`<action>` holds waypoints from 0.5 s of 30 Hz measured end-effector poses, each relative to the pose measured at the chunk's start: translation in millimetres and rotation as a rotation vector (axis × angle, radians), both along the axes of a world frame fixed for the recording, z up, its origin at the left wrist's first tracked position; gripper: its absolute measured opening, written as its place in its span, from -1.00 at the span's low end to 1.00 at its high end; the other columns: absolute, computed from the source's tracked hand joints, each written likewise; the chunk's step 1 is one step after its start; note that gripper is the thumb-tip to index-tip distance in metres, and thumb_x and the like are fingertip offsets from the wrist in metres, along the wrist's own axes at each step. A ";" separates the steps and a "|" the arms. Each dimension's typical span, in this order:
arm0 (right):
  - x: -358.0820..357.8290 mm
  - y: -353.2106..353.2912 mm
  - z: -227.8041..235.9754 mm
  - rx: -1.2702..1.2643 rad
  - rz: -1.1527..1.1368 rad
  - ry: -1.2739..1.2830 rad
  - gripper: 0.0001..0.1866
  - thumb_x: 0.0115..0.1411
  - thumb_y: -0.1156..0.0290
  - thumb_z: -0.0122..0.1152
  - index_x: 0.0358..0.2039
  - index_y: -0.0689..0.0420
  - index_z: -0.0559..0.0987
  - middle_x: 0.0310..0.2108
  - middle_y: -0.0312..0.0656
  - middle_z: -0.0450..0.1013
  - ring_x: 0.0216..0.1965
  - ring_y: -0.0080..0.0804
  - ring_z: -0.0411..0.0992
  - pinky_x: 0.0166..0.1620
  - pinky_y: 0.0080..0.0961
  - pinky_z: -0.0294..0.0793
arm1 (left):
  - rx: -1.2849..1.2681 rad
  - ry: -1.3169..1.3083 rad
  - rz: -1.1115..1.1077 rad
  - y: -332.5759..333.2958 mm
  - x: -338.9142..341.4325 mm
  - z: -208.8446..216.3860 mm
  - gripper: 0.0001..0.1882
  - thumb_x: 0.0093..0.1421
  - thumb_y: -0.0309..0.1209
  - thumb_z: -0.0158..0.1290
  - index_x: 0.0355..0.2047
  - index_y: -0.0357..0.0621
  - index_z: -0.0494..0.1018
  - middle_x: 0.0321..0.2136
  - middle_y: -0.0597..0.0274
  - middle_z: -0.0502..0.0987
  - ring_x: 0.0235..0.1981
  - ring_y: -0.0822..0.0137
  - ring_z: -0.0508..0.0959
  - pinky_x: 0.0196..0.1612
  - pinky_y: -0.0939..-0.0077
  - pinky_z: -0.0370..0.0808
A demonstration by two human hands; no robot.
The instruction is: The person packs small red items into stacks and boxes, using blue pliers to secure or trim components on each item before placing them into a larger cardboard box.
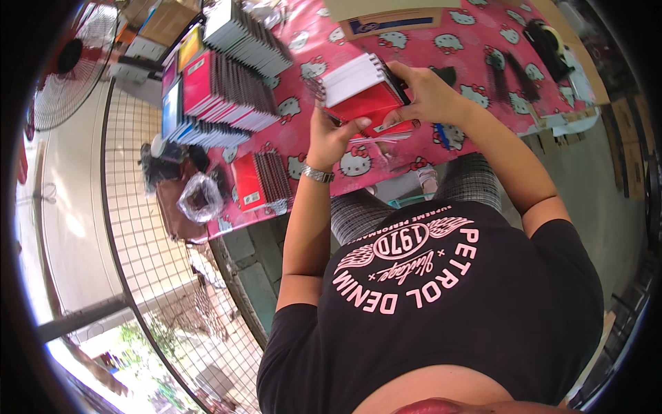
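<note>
Over the patterned table, both my hands hold a red spiral notebook [365, 103], with white pages and black wire binding showing. My left hand [332, 138] is closed on its near left side, thumb on the red cover. Around its right side curls my right hand [429, 96], thumb at the near edge and fingers by the binding. Just under the hands, edges of more red-and-white notebooks or pages show; how many is hidden. Left of my left wrist lies a small pile of red spiral notebooks [249, 185].
Tall stacks of pink spiral notebooks [207, 86], blue notebooks [181, 117] and grey-edged notebooks [241, 31] stand at the far left. A cardboard box [393, 22] sits at the back. A black tape dispenser [548, 52] is far right. Clear plastic [200, 199] lies at the left edge.
</note>
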State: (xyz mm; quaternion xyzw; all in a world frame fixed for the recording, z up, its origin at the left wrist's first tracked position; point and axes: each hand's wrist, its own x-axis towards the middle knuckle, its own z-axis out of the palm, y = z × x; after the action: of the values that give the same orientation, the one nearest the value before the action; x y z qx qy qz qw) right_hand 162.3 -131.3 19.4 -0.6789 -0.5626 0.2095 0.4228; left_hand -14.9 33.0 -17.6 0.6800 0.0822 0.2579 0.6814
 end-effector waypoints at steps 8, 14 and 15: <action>-116.7 126.2 -6.8 -0.123 0.129 0.372 -0.13 -0.01 -0.15 0.43 0.08 0.34 0.47 -0.15 -0.01 0.55 -0.13 -0.29 0.53 -0.04 -0.39 0.49 | -0.202 0.297 0.289 84.5 -147.8 37.8 -0.56 0.30 -0.27 0.13 0.05 -0.34 0.40 -0.07 0.14 0.56 -0.12 0.40 0.56 -0.03 0.48 0.48; -219.1 201.5 -15.1 -0.391 0.061 0.828 -0.29 0.01 0.02 0.50 -0.09 0.43 0.51 -0.20 0.01 0.54 -0.27 -0.34 0.52 -0.23 -0.42 0.51 | -0.128 0.681 0.527 151.8 -234.6 55.1 -0.61 0.31 -0.15 0.13 -0.16 -0.30 0.57 -0.36 0.29 0.63 -0.44 0.55 0.56 -0.37 0.64 0.48; -231.7 206.7 -13.2 -0.418 0.052 0.880 -0.29 0.02 0.02 0.49 -0.11 0.43 0.51 -0.23 0.00 0.54 -0.31 -0.35 0.53 -0.27 -0.43 0.51 | -0.132 0.691 0.549 157.9 -247.0 49.2 -0.61 0.31 -0.15 0.13 -0.15 -0.30 0.56 -0.36 0.28 0.63 -0.44 0.54 0.56 -0.37 0.63 0.49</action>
State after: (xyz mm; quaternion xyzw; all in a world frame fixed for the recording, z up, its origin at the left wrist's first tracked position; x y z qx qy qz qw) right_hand -69.4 75.4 6.2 -0.5819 -0.2932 0.5956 0.4697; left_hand -261.9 190.9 31.6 0.6344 0.4990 0.1811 0.5620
